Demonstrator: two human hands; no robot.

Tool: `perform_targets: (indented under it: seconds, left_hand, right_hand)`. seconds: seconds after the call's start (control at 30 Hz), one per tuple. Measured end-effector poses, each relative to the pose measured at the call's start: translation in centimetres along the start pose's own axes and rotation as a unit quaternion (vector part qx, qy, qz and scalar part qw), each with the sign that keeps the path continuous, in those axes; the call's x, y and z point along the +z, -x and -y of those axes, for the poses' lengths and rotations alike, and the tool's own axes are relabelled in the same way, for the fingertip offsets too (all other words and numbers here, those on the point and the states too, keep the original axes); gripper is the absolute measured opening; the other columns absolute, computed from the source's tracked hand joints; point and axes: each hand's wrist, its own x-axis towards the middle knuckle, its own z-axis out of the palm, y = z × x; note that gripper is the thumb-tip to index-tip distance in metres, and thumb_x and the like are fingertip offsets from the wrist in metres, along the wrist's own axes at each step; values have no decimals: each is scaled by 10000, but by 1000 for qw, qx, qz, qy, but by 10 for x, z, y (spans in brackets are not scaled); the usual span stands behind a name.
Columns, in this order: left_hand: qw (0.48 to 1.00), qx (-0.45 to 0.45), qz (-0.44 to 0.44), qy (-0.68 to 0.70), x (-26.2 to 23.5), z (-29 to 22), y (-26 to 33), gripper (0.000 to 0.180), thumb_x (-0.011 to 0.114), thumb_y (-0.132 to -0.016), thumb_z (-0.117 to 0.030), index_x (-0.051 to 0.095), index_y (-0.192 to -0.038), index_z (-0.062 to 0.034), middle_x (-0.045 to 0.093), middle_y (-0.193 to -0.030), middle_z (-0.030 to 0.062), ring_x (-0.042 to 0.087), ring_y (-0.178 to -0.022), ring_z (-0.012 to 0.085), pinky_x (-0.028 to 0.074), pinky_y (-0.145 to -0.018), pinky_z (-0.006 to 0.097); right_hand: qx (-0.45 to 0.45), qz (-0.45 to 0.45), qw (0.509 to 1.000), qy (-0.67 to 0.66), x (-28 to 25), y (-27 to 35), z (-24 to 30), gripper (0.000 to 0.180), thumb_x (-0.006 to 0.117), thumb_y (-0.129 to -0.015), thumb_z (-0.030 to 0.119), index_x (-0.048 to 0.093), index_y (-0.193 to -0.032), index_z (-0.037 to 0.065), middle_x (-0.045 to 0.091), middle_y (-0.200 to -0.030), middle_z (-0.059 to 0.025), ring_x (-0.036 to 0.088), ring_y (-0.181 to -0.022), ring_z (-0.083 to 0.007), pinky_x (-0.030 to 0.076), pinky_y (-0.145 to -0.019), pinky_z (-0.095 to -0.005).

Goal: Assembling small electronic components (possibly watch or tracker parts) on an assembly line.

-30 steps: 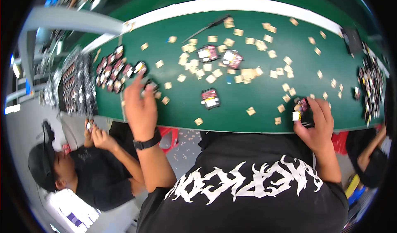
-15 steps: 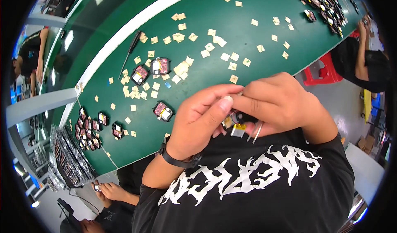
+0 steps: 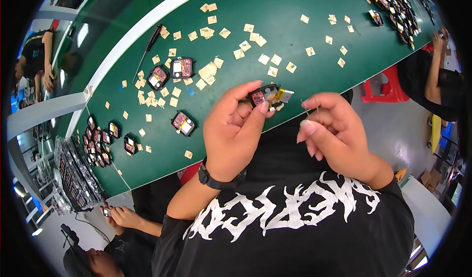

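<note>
Left hand holding an open unit, right hand pinching metal prongs beside it

The black-cased unit (image 3: pixel 257 98) is sitting above the near edge of the green bench (image 3: pixel 280 29), its reddish board showing. The left hand (image 3: pixel 231 142) is holding it, its grip closed with thumb and fingers on the case. A silver-and-yellow battery (image 3: pixel 284 96) is sticking out of the unit's right side. Just right of the unit, the right hand (image 3: pixel 337 129) is keeping thumb and forefinger slightly apart at the tips, its grip nearly closed on thin metal prongs (image 3: pixel 306 109); these are standing clear of the unit.

Left of the unit, a similar open module (image 3: pixel 184 123) is lying alone. Farther up and left of it, two more are resting side by side, with a screwdriver (image 3: pixel 151 40) lying beyond them. Pale paper squares (image 3: pixel 207 70) are scattering across the bench beyond the unit. Well left of it, a cluster of modules (image 3: pixel 97 144) is lying; well to its upper right, a larger pile (image 3: pixel 391 11) is spreading.
</note>
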Motion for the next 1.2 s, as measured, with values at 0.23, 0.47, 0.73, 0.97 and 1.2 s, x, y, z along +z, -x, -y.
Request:
perform_targets:
  seconds: [0.23, 0.47, 0.73, 0.97, 1.2]
  left_hand:
    - [995, 52, -80, -10, 5, 15, -9, 349, 589, -959, 93, 504, -1297, 78, 646, -1146, 157, 694, -1004, 184, 584, -863, 277]
    - [992, 69, -99, -24, 5, 19, -4, 313, 601, -947, 109, 519, -1246, 70, 652, -1128, 165, 699, -974, 177, 584, -802, 261]
    - [991, 107, -78, 7, 0, 25, -4, 282, 593, -945, 123, 526, -1212, 61, 622, -1192, 191, 695, -970, 181, 579, -780, 255]
    - [991, 117, -59, 13, -3, 29, -2, 246, 588, -948, 118, 527, -1181, 71, 600, -1145, 169, 693, -949, 177, 579, -779, 258]
    - [994, 95, -53, 23, -5, 24, -1, 226, 588, -958, 91, 514, -1172, 72, 592, -1118, 148, 697, -945, 178, 574, -772, 253]
  right_hand:
    - [117, 28, 948, -294, 1, -23, -19, 190, 601, -997, 47, 423, -936, 72, 665, -713, -155, 510, -406, -100, 375, -347, -224]
    - [177, 74, 930, -312, 8, -38, -25, 253, 632, -981, 55, 405, -875, 92, 677, -721, -181, 531, -392, -121, 377, -343, -238]
    - [198, 74, 921, -326, 12, -51, -24, 252, 663, -966, 60, 434, -867, 97, 679, -716, -180, 528, -388, -122, 346, -329, -238]
    - [186, 36, 955, -231, 12, -52, -16, 272, 657, -959, 38, 416, -846, 97, 658, -682, -138, 506, -390, -93, 335, -320, -231]
    - [74, 1, 997, -15, 16, -46, -23, 292, 689, -940, 24, 416, -856, 84, 631, -698, -66, 536, -500, -48, 397, -431, -200]
